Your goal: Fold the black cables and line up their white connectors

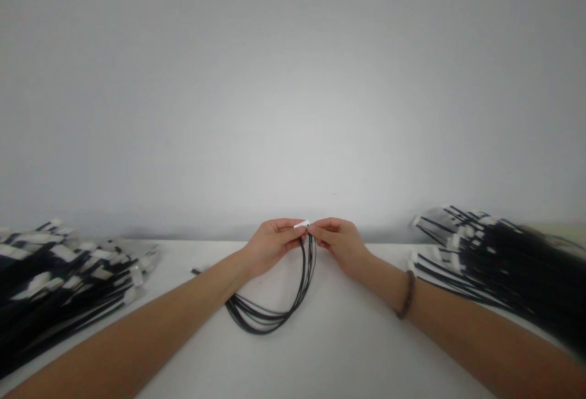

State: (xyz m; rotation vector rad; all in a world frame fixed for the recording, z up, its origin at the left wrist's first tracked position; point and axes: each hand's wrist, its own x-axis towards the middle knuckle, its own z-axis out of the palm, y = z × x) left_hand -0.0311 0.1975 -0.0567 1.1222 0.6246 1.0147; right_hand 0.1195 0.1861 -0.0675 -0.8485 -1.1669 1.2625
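Note:
Both hands meet at the middle, above the far edge of the white table. My left hand (273,244) pinches a small white connector (302,224) from the left. From the right, my right hand (339,244) is closed with its fingertips at the connector's other end, where thin black wires come out. These black wires (300,298) hang from the connector, curve down and to the left, and pass under my left forearm. A dark wire end shows just beyond that forearm. The fingertips cover part of the connector.
On the left of the table (366,350) lies a pile of black cables with white connectors (64,252). Another pile of black cables (513,265) with white connectors lies at the right. A plain pale wall (293,94) rises behind the table.

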